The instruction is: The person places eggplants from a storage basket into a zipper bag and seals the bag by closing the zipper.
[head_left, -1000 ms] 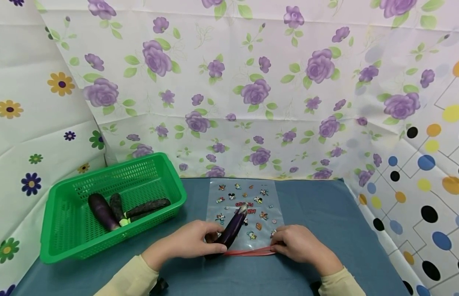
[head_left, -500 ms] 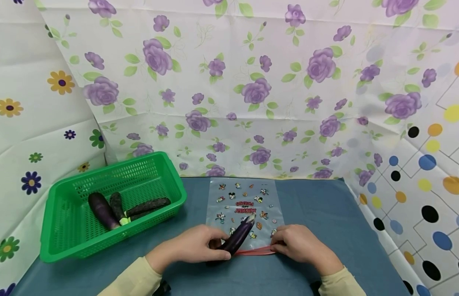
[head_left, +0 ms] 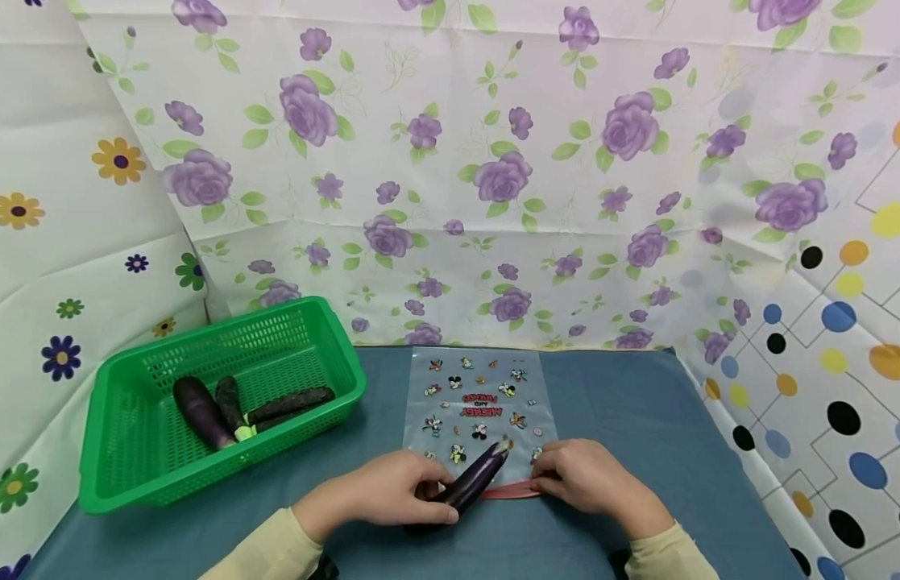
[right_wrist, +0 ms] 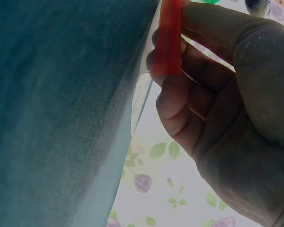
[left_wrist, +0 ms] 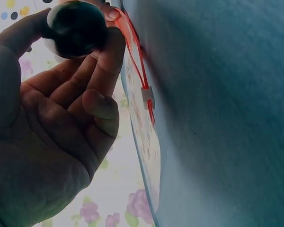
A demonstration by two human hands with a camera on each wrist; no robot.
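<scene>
My left hand (head_left: 397, 490) grips a dark purple eggplant (head_left: 482, 474) near its lower end, thumb on one side and fingers on the other. The eggplant slants up and to the right, its stem end over the near part of a clear zip bag (head_left: 444, 395) printed with cartoon figures. In the left wrist view the eggplant's rounded end (left_wrist: 78, 29) sits between thumb and fingers. My right hand (head_left: 583, 479) pinches the right end of the bag's red zip edge (head_left: 509, 490). That red strip (right_wrist: 168, 42) shows between thumb and fingers in the right wrist view. A pale slider (left_wrist: 148, 98) sits on the strip.
A green plastic basket (head_left: 123, 483) stands at the left, with another eggplant (head_left: 201, 412) and several dark, bumpy cucumbers (head_left: 293, 405) inside. Blue cloth (head_left: 624, 403) covers the table. Flowered sheeting (head_left: 450, 185) hangs behind it, and dotted sheeting (head_left: 841, 387) at the right.
My left hand has drawn the eggplant toward me and slightly right, uncovering the bag's red lettering. The right hand keeps its hold on the red edge, almost unmoved.
</scene>
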